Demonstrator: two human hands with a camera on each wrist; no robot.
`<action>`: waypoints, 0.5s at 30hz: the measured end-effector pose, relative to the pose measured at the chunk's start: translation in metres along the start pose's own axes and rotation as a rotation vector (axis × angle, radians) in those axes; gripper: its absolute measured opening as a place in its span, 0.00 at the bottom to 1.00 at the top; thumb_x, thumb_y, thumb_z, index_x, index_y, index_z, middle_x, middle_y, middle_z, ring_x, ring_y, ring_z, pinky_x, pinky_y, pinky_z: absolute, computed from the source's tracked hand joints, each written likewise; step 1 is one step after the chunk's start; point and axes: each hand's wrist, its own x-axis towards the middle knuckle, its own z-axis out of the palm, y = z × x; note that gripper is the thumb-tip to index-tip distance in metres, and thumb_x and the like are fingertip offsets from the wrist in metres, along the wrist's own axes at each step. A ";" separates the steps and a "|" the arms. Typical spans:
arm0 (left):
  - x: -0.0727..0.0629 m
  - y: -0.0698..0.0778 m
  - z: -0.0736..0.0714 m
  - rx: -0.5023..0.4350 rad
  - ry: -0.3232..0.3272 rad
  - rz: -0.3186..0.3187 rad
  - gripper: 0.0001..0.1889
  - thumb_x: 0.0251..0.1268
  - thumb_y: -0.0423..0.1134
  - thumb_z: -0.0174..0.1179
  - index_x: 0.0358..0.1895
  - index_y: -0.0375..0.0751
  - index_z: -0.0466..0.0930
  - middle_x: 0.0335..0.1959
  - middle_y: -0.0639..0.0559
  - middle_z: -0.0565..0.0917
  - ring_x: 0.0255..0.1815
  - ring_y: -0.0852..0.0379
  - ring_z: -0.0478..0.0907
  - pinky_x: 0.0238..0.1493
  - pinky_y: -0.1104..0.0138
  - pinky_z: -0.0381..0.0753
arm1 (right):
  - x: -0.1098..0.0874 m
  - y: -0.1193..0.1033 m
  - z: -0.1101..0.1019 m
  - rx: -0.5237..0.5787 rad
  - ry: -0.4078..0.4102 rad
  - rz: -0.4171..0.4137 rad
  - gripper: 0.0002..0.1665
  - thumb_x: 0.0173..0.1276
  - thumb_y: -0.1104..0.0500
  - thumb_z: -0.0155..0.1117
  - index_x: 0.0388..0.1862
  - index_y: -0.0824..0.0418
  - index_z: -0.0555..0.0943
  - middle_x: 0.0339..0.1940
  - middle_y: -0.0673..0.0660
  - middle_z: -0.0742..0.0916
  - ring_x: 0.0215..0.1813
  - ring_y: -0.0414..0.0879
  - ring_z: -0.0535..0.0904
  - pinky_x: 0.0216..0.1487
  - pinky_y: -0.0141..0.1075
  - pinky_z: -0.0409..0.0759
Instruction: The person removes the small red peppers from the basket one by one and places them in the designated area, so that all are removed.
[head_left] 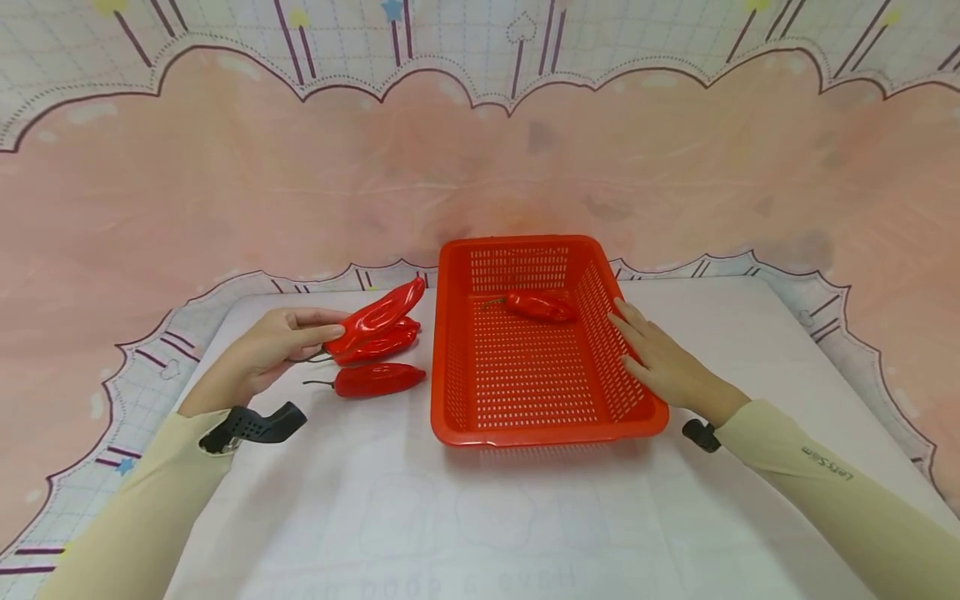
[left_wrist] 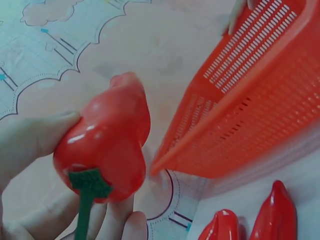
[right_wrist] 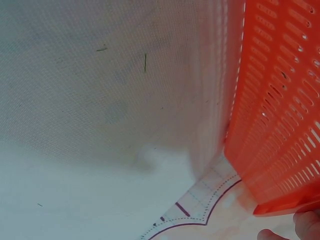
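Note:
My left hand (head_left: 273, 346) pinches a red chili pepper (head_left: 384, 317) near its stem end, thumb on one side and fingers on the other. In the left wrist view, its green stem (left_wrist: 90, 187) points toward the camera. Beneath the held pepper lies a second red pepper (head_left: 393, 343), partly hidden by it. Closer to the front, a third pepper (head_left: 378, 380) rests on the table, left of a red plastic basket (head_left: 551, 437). Inside that basket, toward the back, sits another pepper (head_left: 538, 307). My right hand (head_left: 667, 367) rests on the basket's right rim with fingers extended over it.
A white-covered table (head_left: 360, 517) carries the basket and peppers. Behind it hangs a pink printed cloth (head_left: 337, 183) with scalloped edges. Small dark and green bits (right_wrist: 145, 63) show on the white surface in the right wrist view.

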 end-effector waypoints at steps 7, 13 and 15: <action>-0.007 -0.011 -0.003 0.068 -0.012 -0.004 0.31 0.64 0.50 0.58 0.64 0.34 0.67 0.44 0.61 0.81 0.42 0.63 0.75 0.48 0.71 0.78 | 0.000 -0.001 0.000 0.005 0.000 -0.002 0.39 0.70 0.57 0.48 0.75 0.65 0.46 0.78 0.60 0.44 0.78 0.60 0.40 0.73 0.62 0.43; -0.011 -0.015 -0.005 0.116 -0.036 0.013 0.30 0.64 0.49 0.58 0.64 0.34 0.68 0.57 0.49 0.79 0.47 0.64 0.77 0.55 0.62 0.79 | -0.001 0.000 -0.001 0.017 0.001 -0.001 0.39 0.70 0.58 0.48 0.75 0.65 0.46 0.79 0.59 0.44 0.78 0.60 0.40 0.73 0.62 0.43; -0.012 -0.016 -0.006 0.109 -0.050 0.024 0.29 0.64 0.47 0.58 0.63 0.34 0.69 0.51 0.56 0.83 0.46 0.64 0.78 0.53 0.63 0.79 | -0.001 0.000 0.000 0.017 0.002 -0.002 0.39 0.70 0.58 0.47 0.75 0.65 0.46 0.79 0.59 0.44 0.78 0.60 0.40 0.73 0.62 0.43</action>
